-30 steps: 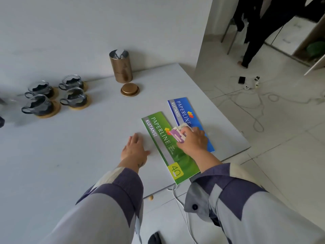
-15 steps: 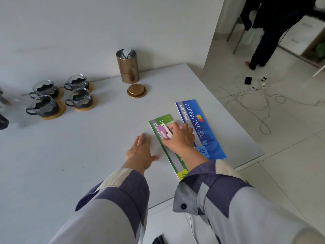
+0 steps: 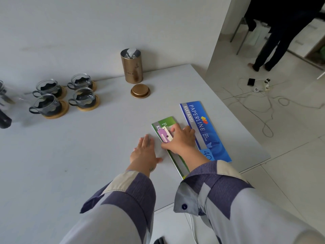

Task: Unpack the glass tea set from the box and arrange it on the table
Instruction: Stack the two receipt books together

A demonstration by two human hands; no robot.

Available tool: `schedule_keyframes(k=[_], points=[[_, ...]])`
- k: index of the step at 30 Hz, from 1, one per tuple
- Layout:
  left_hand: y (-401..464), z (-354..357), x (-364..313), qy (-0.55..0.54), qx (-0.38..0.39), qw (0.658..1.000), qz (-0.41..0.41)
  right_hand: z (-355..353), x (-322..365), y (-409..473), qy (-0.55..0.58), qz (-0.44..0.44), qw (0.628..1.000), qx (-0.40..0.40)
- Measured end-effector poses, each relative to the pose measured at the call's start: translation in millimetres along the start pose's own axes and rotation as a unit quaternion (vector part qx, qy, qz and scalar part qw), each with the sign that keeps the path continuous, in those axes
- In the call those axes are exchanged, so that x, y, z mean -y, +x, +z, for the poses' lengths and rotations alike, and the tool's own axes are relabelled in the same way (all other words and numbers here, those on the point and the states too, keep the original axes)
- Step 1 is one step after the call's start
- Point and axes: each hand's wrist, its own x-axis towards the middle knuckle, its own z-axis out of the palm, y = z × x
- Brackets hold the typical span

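Several glass tea cups (image 3: 82,96) with dark holders stand on round wooden coasters (image 3: 58,112) at the back left of the white table (image 3: 70,155). A glass pot (image 3: 5,104) is cut off by the left edge. My left hand (image 3: 145,152) lies flat on the table, fingers straight. My right hand (image 3: 181,140) holds a small purple and white card (image 3: 165,135) on top of a green receipt booklet (image 3: 168,124). No box is in view.
A blue receipt booklet (image 3: 205,131) lies right of the green one, near the table's right edge. A gold tin (image 3: 131,66) stands open at the back, its lid (image 3: 140,91) in front of it. Cables and a power strip (image 3: 260,87) lie on the floor. A person's legs (image 3: 270,46) stand far right.
My right hand has slid the purple card up the green booklet, away from me. My left hand has stayed flat on the table. The view has shifted a little.
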Motion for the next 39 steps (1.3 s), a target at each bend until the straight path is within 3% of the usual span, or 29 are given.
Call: schedule_keyframes(k=[8,18,26,39], points=[[-2.1,-2.8,-1.4,-0.005,0.005,1.000,0.007,-7.7,1.1,-7.4,0.081,-0.024,0.996,-0.032],[18.4,-17.3,-31.2,0.023,-0.019,0.999,0.034,-62.9,-19.1,15.6,0.203,0.035,0.978,-0.013],[75.6,-23.0,-58.1,0.040,-0.044,0.994,0.092,-65.8,-57.1,71.8,0.142,0.098,0.984,-0.047],[102.9,-19.8,-50.4,0.078,-0.024,0.993,0.080,-36.7,-55.6,99.5,-0.013,0.092,0.994,-0.064]])
